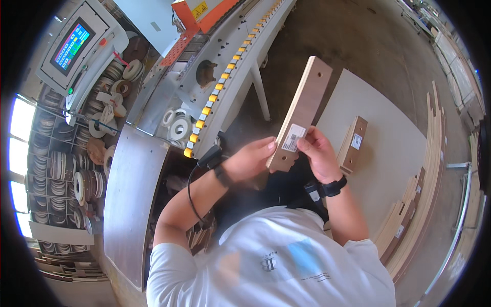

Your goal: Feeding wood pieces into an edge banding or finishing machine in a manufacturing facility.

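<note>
Fingers of the left hand (250, 159) are closing on the lower left edge of a long narrow brown wooden strip (303, 110) bearing a white label, while the right hand (318, 153) is pinching its lower right edge beside that label. Just right of this grip, a shorter brown wooden block (354, 143) is lying on a pale grey board (378, 169).

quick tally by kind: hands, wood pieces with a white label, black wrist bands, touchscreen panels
Hands: 2, left hand and right hand
Labelled wood pieces: 2, held wooden strip and short block on the grey board
Black wrist bands: 2, left band, right band
Touchscreen panels: 1, control screen
Total: 7
</note>
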Demonstrator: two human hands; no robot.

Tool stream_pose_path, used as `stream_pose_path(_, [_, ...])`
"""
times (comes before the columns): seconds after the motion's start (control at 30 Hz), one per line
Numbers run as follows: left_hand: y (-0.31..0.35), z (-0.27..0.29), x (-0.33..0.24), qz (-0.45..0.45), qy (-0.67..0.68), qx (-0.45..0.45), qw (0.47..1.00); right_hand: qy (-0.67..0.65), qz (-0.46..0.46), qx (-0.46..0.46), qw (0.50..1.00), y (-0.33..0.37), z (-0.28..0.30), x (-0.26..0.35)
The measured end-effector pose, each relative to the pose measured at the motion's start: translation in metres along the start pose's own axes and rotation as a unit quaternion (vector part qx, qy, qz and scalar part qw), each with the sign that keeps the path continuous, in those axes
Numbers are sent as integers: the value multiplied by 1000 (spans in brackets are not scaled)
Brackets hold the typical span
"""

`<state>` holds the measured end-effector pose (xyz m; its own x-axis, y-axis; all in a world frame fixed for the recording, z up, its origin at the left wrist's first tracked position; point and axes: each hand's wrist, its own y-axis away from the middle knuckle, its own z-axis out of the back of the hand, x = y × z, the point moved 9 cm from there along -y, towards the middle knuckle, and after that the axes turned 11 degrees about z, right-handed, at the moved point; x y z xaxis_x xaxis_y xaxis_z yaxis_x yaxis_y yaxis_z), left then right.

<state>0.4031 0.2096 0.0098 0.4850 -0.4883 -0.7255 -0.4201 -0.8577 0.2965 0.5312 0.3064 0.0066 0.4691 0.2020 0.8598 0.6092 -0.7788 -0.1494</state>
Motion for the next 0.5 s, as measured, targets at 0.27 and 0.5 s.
stream_pose_path(0.27, [59,72,-46,-87,-207,-234,946,181,17,6,983,-12,6,-25])
stream_pose_path(0.5, [177,117,-163,-209,-579,-530,583,228,20,-93,969,13,88,-17])
